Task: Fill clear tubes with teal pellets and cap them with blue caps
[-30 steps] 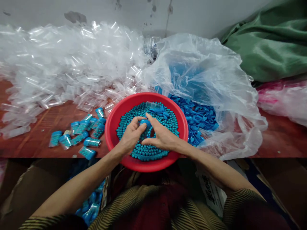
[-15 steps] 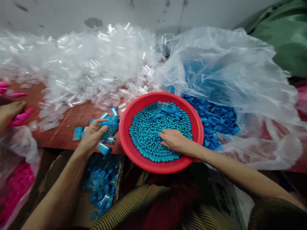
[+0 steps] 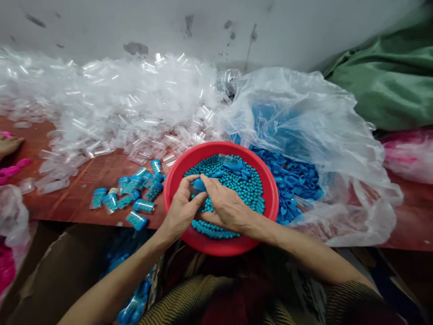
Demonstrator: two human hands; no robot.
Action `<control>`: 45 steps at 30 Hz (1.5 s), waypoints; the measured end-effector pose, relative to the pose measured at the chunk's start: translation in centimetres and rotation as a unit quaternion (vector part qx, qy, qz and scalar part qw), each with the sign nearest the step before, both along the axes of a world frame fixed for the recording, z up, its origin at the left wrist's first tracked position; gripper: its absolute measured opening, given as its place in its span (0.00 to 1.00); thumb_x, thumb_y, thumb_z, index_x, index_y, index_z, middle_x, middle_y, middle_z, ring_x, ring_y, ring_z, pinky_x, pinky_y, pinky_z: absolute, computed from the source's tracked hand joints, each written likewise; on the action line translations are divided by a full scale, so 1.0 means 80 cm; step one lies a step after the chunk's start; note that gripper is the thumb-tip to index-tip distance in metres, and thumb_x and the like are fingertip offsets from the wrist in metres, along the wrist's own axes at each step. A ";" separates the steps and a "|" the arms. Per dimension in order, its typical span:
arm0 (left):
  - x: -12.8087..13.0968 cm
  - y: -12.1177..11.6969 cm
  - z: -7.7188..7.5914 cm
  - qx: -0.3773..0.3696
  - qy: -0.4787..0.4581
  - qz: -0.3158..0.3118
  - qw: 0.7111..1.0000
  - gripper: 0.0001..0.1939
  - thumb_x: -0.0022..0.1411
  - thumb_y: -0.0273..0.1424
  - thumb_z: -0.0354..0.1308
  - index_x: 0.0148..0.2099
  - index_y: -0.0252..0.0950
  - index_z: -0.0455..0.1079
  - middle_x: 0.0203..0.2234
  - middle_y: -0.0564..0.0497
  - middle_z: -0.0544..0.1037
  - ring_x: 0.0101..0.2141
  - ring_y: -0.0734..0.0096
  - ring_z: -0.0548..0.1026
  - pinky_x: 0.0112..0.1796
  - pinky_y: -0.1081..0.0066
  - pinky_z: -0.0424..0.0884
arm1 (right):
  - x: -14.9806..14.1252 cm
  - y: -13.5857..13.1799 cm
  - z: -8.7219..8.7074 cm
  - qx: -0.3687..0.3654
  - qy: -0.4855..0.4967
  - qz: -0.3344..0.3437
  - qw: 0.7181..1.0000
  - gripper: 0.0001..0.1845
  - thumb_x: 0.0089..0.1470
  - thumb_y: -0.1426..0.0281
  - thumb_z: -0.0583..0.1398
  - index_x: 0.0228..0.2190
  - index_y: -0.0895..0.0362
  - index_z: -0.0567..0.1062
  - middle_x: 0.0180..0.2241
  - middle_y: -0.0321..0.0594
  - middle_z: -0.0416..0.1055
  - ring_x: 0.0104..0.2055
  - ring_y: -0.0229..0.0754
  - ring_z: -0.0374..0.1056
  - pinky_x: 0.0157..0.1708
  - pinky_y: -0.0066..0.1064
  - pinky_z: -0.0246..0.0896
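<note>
Both hands meet over the left side of a red basin (image 3: 274, 198) filled with small turquoise beads (image 3: 252, 198). My left hand (image 3: 182, 207) is closed around a small clear bottle with a blue cap (image 3: 199, 185). Against that cap press the fingers of my right hand (image 3: 230, 207); the palm covers some of the beads. Most of the bottle is hidden by the fingers. A clear empty bottle (image 3: 227, 159) and several blue caps (image 3: 237, 168) lie on the beads. To the left, several bead-filled bottles with blue caps (image 3: 144, 206) lie on the table.
Clear empty bottles (image 3: 135, 99) are heaped along the wall. Blue caps (image 3: 297, 180) spill from a clear plastic bag (image 3: 338, 135) at right. Below the table edge (image 3: 84, 217) stands a cardboard box (image 3: 50, 266). Another person's hand (image 3: 9, 146) is at far left, near pink pieces.
My left hand has moved right from the filled bottles to the basin. My right hand has lifted from the beads and moved left to meet it at the bottle. The view has shifted slightly.
</note>
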State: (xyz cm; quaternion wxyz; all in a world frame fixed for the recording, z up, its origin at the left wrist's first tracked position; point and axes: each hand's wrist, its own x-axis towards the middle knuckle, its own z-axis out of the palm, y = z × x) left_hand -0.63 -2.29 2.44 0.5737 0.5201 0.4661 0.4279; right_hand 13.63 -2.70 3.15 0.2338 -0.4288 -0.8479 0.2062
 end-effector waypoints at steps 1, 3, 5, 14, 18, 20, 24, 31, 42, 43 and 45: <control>0.004 -0.001 -0.001 0.002 0.008 -0.013 1.000 0.22 0.54 0.32 0.58 0.51 0.38 0.58 0.36 0.53 0.72 0.34 0.73 0.71 0.36 0.72 0.68 | 0.005 0.000 -0.002 -0.020 0.018 -0.004 1.000 0.42 0.49 0.64 0.61 0.59 0.62 0.49 0.50 0.55 0.62 0.48 0.51 0.65 0.42 0.44 0.67; 0.008 -0.005 -0.001 0.006 0.020 -0.030 0.999 0.25 0.53 0.32 0.59 0.52 0.37 0.57 0.38 0.51 0.72 0.36 0.71 0.71 0.37 0.70 0.68 | 0.016 -0.001 -0.006 -0.052 0.044 0.000 0.998 0.42 0.47 0.64 0.62 0.58 0.60 0.50 0.50 0.52 0.63 0.47 0.49 0.66 0.42 0.42 0.67; 0.011 -0.009 -0.001 0.019 0.036 -0.025 0.999 0.25 0.52 0.32 0.59 0.52 0.37 0.57 0.37 0.51 0.72 0.35 0.70 0.71 0.37 0.69 0.68 | 0.024 -0.003 -0.009 -0.059 0.040 0.010 0.997 0.44 0.47 0.63 0.62 0.59 0.59 0.48 0.50 0.52 0.62 0.48 0.50 0.66 0.41 0.43 0.67; 0.022 -0.031 -0.004 0.043 0.055 0.012 0.997 0.13 0.59 0.32 0.53 0.46 0.39 0.59 0.31 0.54 0.70 0.30 0.74 0.69 0.34 0.72 0.67 | 0.018 -0.020 -0.030 0.105 -0.032 -0.018 0.994 0.43 0.45 0.63 0.57 0.57 0.68 0.47 0.43 0.58 0.65 0.40 0.54 0.68 0.28 0.41 0.69; 0.023 -0.037 -0.009 0.071 0.055 0.029 0.996 0.11 0.59 0.32 0.53 0.45 0.39 0.61 0.33 0.53 0.70 0.33 0.74 0.69 0.37 0.72 0.66 | 0.015 -0.021 -0.029 0.133 -0.066 -0.005 0.989 0.40 0.45 0.63 0.55 0.55 0.72 0.49 0.38 0.56 0.66 0.33 0.50 0.68 0.20 0.35 0.66; 0.022 -0.037 -0.011 0.090 0.064 0.033 0.993 0.10 0.59 0.31 0.53 0.45 0.39 0.61 0.35 0.53 0.71 0.34 0.73 0.70 0.37 0.71 0.66 | 0.013 -0.021 -0.029 0.124 -0.089 -0.005 0.988 0.40 0.45 0.63 0.55 0.55 0.72 0.49 0.38 0.55 0.66 0.31 0.49 0.68 0.19 0.35 0.65; 0.017 -0.032 -0.012 0.109 0.110 0.029 0.988 0.12 0.59 0.30 0.52 0.46 0.39 0.61 0.34 0.52 0.71 0.33 0.72 0.70 0.37 0.71 0.66 | 0.008 -0.018 -0.030 0.080 -0.101 -0.007 0.992 0.41 0.48 0.63 0.56 0.57 0.69 0.47 0.41 0.57 0.65 0.33 0.50 0.69 0.21 0.37 0.66; -0.054 -0.018 -0.019 0.103 0.142 0.082 0.981 0.16 0.60 0.33 0.52 0.50 0.39 0.59 0.35 0.52 0.71 0.34 0.72 0.70 0.38 0.70 0.66 | 0.016 -0.007 -0.036 0.021 -0.062 0.040 0.997 0.43 0.54 0.62 0.57 0.62 0.56 0.40 0.53 0.56 0.60 0.42 0.50 0.70 0.32 0.40 0.70; -0.204 0.046 -0.116 0.143 0.523 0.288 0.789 0.18 0.60 0.32 0.47 0.50 0.31 0.64 0.44 0.39 0.71 0.48 0.55 0.66 0.52 0.58 0.59 | 0.017 -0.007 -0.054 0.009 -0.095 0.073 0.993 0.25 0.59 0.68 0.52 0.57 0.58 0.57 0.44 0.50 0.69 0.41 0.47 0.70 0.35 0.40 0.70; -0.209 0.050 -0.118 0.139 0.539 0.285 0.780 0.19 0.60 0.32 0.46 0.52 0.31 0.63 0.46 0.38 0.70 0.50 0.54 0.65 0.52 0.58 0.58 | 0.013 -0.004 -0.046 0.033 -0.092 0.079 0.992 0.25 0.59 0.68 0.52 0.57 0.59 0.57 0.44 0.51 0.69 0.43 0.48 0.69 0.37 0.40 0.69; -0.220 0.062 -0.118 0.137 0.558 0.274 0.771 0.22 0.61 0.34 0.46 0.56 0.30 0.61 0.50 0.36 0.67 0.54 0.52 0.62 0.54 0.57 0.57 | -0.004 0.007 -0.025 0.077 -0.088 0.105 0.988 0.24 0.59 0.69 0.53 0.56 0.60 0.58 0.46 0.53 0.68 0.46 0.49 0.67 0.42 0.42 0.67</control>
